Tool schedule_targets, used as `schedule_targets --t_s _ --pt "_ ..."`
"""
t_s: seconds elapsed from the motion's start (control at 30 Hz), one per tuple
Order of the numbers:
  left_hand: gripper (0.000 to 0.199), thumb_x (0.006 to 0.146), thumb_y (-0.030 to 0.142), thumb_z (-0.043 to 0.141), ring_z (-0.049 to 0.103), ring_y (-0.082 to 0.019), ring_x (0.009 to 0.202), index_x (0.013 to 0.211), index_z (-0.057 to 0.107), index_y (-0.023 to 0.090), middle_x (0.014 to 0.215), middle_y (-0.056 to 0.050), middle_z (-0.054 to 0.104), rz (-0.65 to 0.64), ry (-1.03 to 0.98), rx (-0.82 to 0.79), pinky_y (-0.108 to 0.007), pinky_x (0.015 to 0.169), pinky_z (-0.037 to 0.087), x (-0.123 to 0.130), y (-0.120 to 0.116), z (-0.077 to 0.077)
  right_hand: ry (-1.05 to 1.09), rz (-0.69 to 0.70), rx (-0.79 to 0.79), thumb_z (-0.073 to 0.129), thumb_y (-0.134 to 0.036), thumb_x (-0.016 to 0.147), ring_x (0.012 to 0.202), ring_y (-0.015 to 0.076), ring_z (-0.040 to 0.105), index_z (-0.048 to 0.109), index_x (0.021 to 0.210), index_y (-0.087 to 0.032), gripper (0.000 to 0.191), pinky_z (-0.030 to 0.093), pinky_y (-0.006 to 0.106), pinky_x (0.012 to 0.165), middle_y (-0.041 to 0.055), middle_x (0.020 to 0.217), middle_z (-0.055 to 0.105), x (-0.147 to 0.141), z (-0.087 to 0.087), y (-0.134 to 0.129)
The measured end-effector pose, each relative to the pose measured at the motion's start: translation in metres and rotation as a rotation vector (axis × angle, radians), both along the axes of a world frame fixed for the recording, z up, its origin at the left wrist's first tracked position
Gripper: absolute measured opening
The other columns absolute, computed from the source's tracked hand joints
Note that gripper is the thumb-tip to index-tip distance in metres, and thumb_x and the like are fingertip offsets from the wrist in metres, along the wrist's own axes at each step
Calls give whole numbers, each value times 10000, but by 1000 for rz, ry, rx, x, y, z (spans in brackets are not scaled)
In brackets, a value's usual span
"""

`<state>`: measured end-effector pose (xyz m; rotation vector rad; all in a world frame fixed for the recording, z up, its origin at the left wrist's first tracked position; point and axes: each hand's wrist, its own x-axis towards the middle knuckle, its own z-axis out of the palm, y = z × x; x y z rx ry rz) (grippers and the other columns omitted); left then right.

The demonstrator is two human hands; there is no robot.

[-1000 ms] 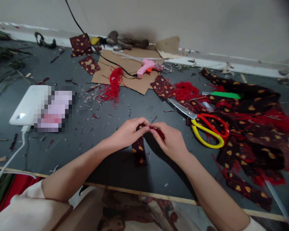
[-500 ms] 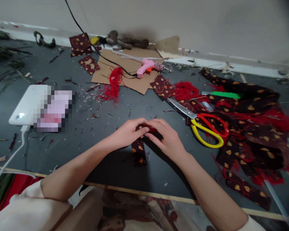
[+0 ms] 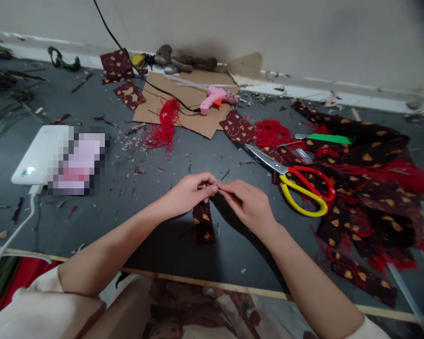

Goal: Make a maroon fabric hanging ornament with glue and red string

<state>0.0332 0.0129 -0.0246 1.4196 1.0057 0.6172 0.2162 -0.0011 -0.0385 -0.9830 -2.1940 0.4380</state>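
Note:
My left hand (image 3: 188,194) is closed on a dark maroon fabric strip (image 3: 204,223) printed with gold shapes. The strip hangs below the fingers toward the table; its upper end is hidden in my grip. My right hand (image 3: 250,203) is pinched shut, its thumb and index fingertips meeting those of my left hand. Whatever lies in that pinch is too small to make out. To the right of my hands lie scissors (image 3: 286,172) with one red and one yellow handle, blades pointing up and left.
A pink glue gun (image 3: 212,99) rests on cardboard (image 3: 194,125), its black cord running up left. Red thread bundles (image 3: 164,125) lie near it. Patterned fabric (image 3: 374,188) is heaped at right with a green-handled tool (image 3: 332,138). A white power bank (image 3: 40,153) and blurred phone (image 3: 79,162) are at left.
The fingers of my right hand have drawn together from a looser, cupped pose into a pinch at the left fingertips. My left hand and the hanging strip have hardly moved.

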Motion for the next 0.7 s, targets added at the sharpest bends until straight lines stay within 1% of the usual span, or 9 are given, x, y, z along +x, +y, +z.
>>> schedule_targets --t_s 0.1,0.17,0.23,0.3,0.37,0.5,0.53,0.6,0.7 --pt "123 865 243 480 505 -70 547 795 529 155 669 39 525 23 58 73 -203 561 406 1 -1 -1 -29 -42 -8 470 -209 910 698 159 606 641 916 -168 177 456 270 654 76 783 673 -1 0 -2" --pt "136 880 247 477 522 -79 578 799 538 158 681 32 542 38 151 209 -206 577 409 2 -2 -2 -14 -75 -59 472 -215 908 685 151 591 632 887 -168 168 438 262 649 65 767 656 -3 1 -3" --pt "124 890 230 478 553 -100 653 818 550 159 723 13 578 47 280 400 -218 623 428 1 -3 -4 30 -112 -159 490 -224 896 677 143 580 619 839 -174 150 423 256 647 48 749 643 -5 2 -3" --pt "120 901 214 468 579 -121 723 849 559 156 784 -12 613 31 401 605 -236 666 449 -1 -4 -6 108 -150 -319 518 -245 873 636 132 558 599 780 -178 140 408 251 620 23 701 621 -7 4 -2" --pt "140 915 216 448 594 -133 735 878 566 151 813 -29 634 -1 475 814 -243 665 462 -3 -5 -7 243 -160 -557 549 -287 847 549 111 511 576 740 -178 155 383 240 551 -5 621 587 -9 7 -1" --pt "133 913 196 458 610 -142 746 881 577 144 798 -33 666 -49 473 1201 -263 729 491 -8 -2 -8 665 -40 -1115 627 -314 776 427 69 419 548 675 -172 191 382 218 493 -59 488 506 -10 11 2" --pt "121 907 185 467 612 -142 756 878 578 145 800 -30 671 -59 460 1265 -269 760 494 -9 -2 -7 756 -4 -1217 643 -294 759 412 59 403 547 657 -169 187 399 219 501 -68 474 490 -11 12 2" --pt "107 900 172 477 611 -136 761 875 580 151 806 -24 678 -76 434 1333 -271 792 496 -10 0 -6 874 48 -1347 658 -247 739 391 41 372 558 638 -161 166 424 220 513 -77 465 474 -10 11 3" --pt "108 900 179 482 614 -129 748 877 585 153 803 -21 681 -90 402 1332 -262 775 502 -12 1 -5 933 91 -1404 661 -215 737 381 30 361 590 647 -151 131 428 209 509 -75 453 471 -10 9 2"
